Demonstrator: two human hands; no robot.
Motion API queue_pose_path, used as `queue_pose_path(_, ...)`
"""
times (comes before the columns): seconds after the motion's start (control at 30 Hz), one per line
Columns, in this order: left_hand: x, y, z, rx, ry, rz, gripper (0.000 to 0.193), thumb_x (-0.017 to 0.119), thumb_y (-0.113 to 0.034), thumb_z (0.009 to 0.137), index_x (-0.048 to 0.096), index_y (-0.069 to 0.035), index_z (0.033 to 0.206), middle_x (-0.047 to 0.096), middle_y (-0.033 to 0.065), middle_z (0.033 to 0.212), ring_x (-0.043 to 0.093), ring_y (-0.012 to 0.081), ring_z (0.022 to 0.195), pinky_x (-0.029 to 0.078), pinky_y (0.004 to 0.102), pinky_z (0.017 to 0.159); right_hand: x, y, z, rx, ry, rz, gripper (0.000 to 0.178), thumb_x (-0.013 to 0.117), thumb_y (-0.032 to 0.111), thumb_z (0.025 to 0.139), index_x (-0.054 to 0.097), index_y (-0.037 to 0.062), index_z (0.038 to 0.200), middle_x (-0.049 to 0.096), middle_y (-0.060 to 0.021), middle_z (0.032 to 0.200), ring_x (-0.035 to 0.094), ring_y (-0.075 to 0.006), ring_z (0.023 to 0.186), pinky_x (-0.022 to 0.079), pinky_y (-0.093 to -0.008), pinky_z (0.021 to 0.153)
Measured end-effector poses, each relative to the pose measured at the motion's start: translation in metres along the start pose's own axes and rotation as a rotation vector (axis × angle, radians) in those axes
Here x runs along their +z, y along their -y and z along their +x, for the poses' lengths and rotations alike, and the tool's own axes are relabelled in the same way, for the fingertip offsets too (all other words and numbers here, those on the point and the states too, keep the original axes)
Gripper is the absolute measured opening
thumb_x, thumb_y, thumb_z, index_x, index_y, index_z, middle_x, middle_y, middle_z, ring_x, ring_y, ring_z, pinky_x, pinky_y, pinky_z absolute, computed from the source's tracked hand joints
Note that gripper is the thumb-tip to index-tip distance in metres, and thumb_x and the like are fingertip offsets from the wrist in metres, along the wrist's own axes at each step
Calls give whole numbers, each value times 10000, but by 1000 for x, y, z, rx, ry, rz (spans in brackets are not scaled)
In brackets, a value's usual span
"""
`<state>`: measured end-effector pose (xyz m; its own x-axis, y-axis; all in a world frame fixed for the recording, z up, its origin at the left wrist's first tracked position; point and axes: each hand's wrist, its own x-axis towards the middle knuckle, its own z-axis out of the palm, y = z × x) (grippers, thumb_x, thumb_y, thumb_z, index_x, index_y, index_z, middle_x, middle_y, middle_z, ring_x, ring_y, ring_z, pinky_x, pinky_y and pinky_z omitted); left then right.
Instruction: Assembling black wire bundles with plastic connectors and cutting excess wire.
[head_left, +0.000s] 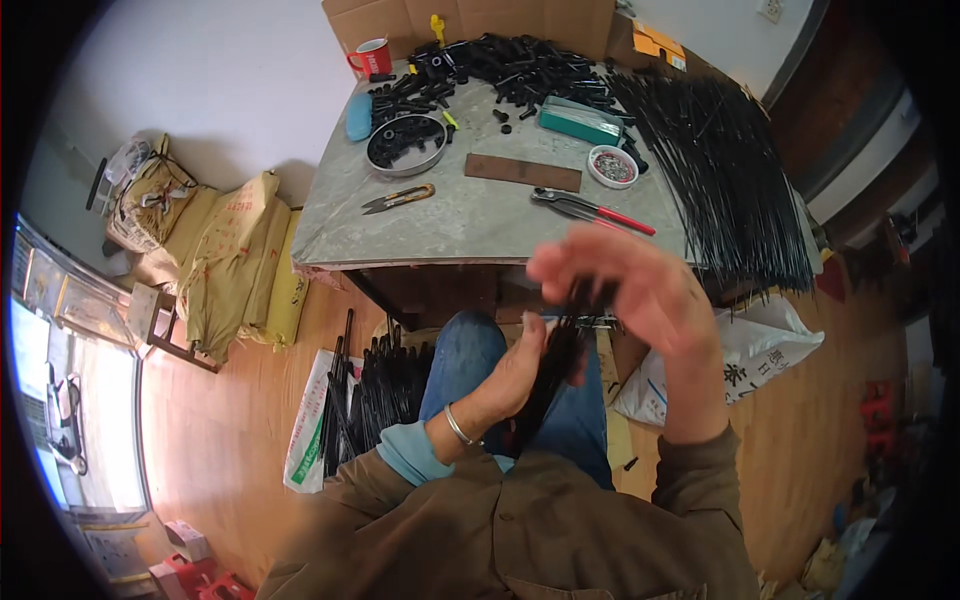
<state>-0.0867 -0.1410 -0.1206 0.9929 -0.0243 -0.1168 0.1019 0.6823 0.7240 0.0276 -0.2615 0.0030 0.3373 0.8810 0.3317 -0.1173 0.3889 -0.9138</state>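
Over my lap, a bundle of thin black rods (548, 390) stands tilted, with my left hand (512, 378) closed around it. A silvery bangle (458, 425) circles that wrist. At the bundle's upper end, my right hand (655, 295) arches with its fingers apart and somewhat blurred. It hides part of the rod tips, and whether it touches them I cannot tell. Red-handled pliers (590, 210) lie on the table just beyond my right hand. Scissors (398, 199) with yellowish handles rest farther left, near a round metal tin (407, 146) of black parts.
The grey table (330, 225) bears a heap of black tubular parts (520, 65), long black rods (720, 170), a brown flat strip (522, 172), a teal box (580, 121), a small white tub (612, 166) and a red mug (370, 60). More rods (390, 385) stand beside my left knee.
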Motion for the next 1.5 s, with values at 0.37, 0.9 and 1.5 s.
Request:
queue_pose_path(0.37, 10, -3, -7, 45, -247, 122, 355, 467, -172, 974, 372, -92, 1307, 558, 149, 1089, 650, 256, 838, 548, 354, 731, -32, -66, -35, 229, -254, -955, 182, 662, 35, 775, 642, -3, 952, 626, -65, 855, 559, -140, 710, 451, -271, 641)
queue_pose_path(0.9, -28, 12, 6, 348, -272, 716, 241, 526, -96, 916, 610, 1, 1119, 564, 44, 1066, 569, 124, 875, 486, 257, 719, -66, -120, -59, 656, 121, -112, 353, 606, 13, 805, 559, 2, 1155, 652, -75, 971, 632, -160, 901, 506, -286, 798)
queue_pose_path(1.5, -158, -225, 311, 432, -550, 1204, 212, 584, -134, 816, 676, -52, 989, 672, 135, 824, 656, 228, 719, 514, 353, 637, -28, -177, -50, 529, -560, 710, 275, 529, 106, 930, 518, -41, 1162, 599, -259, 1078, 615, -415, 990, 524, -543, 846)
